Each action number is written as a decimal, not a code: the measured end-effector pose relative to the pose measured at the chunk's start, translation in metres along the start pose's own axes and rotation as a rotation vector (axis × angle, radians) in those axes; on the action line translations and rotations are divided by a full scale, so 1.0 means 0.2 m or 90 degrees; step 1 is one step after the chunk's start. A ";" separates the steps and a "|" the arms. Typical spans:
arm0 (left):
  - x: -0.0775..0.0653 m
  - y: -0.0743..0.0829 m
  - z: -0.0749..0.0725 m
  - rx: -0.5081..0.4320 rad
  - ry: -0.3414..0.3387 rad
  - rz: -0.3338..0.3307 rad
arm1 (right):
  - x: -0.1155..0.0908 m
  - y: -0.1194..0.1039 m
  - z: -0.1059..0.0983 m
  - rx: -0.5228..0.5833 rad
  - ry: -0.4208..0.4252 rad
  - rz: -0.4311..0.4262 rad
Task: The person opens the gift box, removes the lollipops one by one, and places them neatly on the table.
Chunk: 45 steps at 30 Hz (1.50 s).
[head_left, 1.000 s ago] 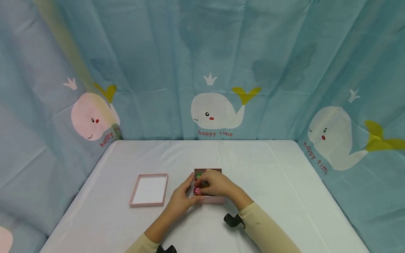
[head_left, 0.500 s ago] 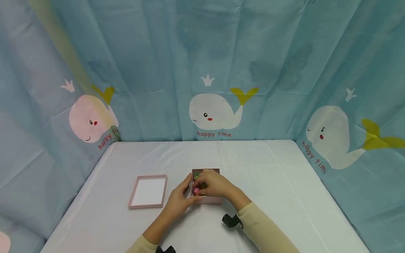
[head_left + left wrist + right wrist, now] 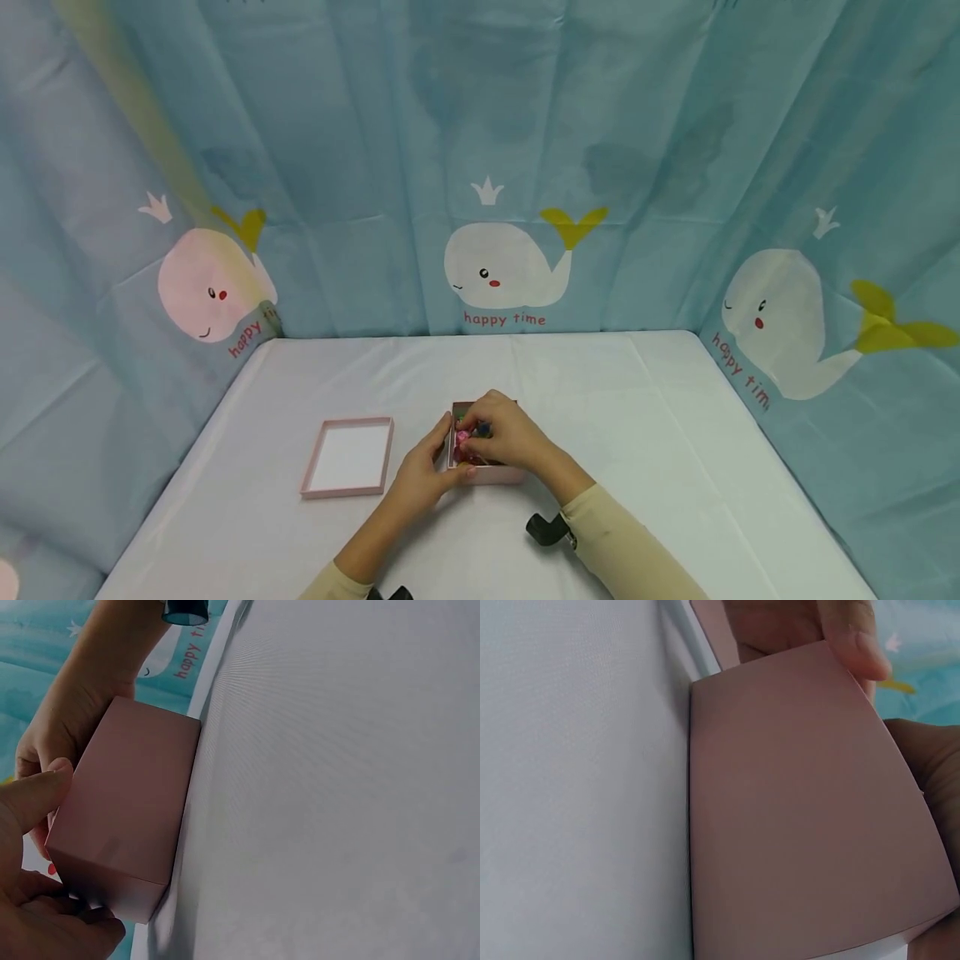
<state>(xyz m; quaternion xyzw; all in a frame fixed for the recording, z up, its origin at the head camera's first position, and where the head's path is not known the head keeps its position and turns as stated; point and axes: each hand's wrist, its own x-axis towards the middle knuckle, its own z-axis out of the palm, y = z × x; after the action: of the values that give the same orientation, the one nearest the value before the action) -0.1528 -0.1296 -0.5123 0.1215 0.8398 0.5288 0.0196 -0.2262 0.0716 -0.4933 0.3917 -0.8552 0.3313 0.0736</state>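
A pink open-topped box (image 3: 498, 476) stands on the white table. My left hand (image 3: 417, 479) grips its near left corner, with the thumb on the front edge and the fingers along the left side. Over the opening, my right hand (image 3: 512, 432) reaches in from the right and pinches a small shiny pink thing (image 3: 462, 437) between fingers and thumb. Small red, green and blue bits show around those fingers; their kind is hard to tell. Both wrist views show the outer walls of the box (image 3: 127, 795), not its inside.
To the left lies a shallow pink-rimmed lid (image 3: 341, 493), its white inside facing up. White cloth covers the table (image 3: 637, 467). A blue curtain (image 3: 360, 167) printed with whales closes off the back and both sides.
My right hand has lifted slightly inside the box, and the pink thing has come up with it. A dark blue bit now shows beneath the fingers. My left hand keeps its grip.
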 end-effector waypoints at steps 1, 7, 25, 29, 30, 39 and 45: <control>0.00 0.00 0.00 0.000 0.001 0.002 | 0.00 0.00 0.00 0.000 0.012 0.004; 0.02 -0.01 0.01 0.005 0.025 0.004 | 0.00 -0.01 -0.04 0.019 0.070 0.032; -0.01 -0.03 0.03 0.014 0.040 -0.040 | -0.07 0.07 -0.30 0.095 0.145 0.130; -0.01 -0.02 0.04 0.016 0.037 -0.048 | -0.10 0.11 -0.36 0.093 0.161 0.162; -0.01 -0.02 0.04 0.015 0.036 -0.049 | -0.11 0.13 -0.37 0.093 0.165 0.169; -0.02 -0.01 0.03 -0.012 0.038 -0.031 | -0.14 0.27 -0.41 0.108 0.173 0.236; -0.02 -0.02 0.03 -0.003 0.043 -0.016 | -0.16 0.38 -0.37 0.119 0.154 0.289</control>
<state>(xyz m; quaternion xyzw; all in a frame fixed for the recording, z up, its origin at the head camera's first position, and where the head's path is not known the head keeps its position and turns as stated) -0.1480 -0.1265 -0.5198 0.0933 0.8400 0.5345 -0.0016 -0.2690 0.1733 -0.4864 0.1530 -0.8717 0.4612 0.0625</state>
